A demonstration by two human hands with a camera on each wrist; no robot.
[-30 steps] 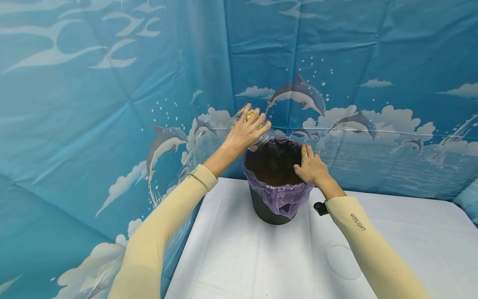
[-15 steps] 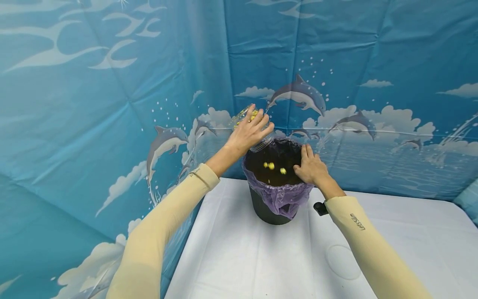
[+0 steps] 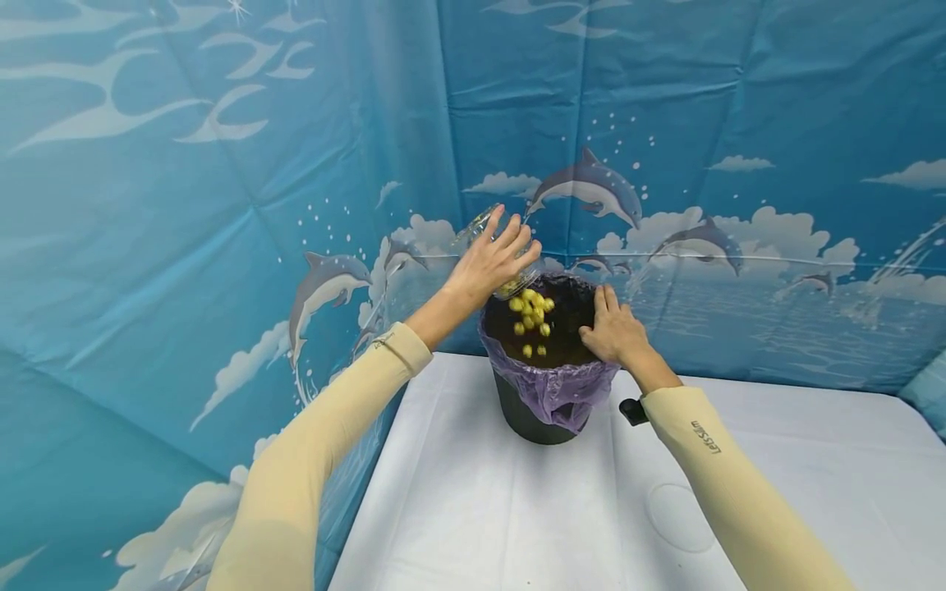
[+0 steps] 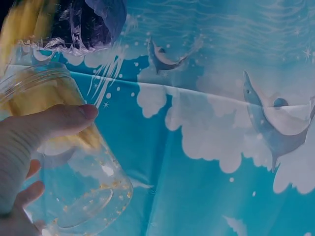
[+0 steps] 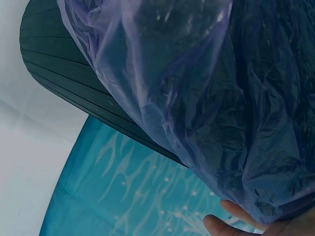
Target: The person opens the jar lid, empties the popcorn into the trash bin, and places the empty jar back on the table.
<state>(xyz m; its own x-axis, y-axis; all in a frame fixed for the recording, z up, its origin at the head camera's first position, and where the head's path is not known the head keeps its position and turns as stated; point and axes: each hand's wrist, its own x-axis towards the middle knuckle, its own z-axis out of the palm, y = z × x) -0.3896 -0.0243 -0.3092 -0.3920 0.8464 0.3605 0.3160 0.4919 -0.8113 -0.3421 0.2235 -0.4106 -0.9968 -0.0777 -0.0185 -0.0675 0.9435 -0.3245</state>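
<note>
In my left hand I hold a clear plastic jar, tipped with its mouth down over a dark trash can. Round yellow pieces, blurred by motion, drop from the jar into the can's opening. More yellow is bunched near the jar's neck in the left wrist view, while small crumbs cling inside its base. A purple trash bag lines the can and folds over its rim. My right hand grips the can's right rim through the bag. The can's bottom inside is too dark to make out.
The can stands on a white-covered table, near its back left corner. Blue sheeting printed with dolphins hangs close behind and to the left. A small black object shows beside my right wrist.
Yellow pieces, first held inside the tilted jar, came out a few at a time and now fall in a cluster. The jar's base looks emptier. Both hands stay in nearly the same place.
</note>
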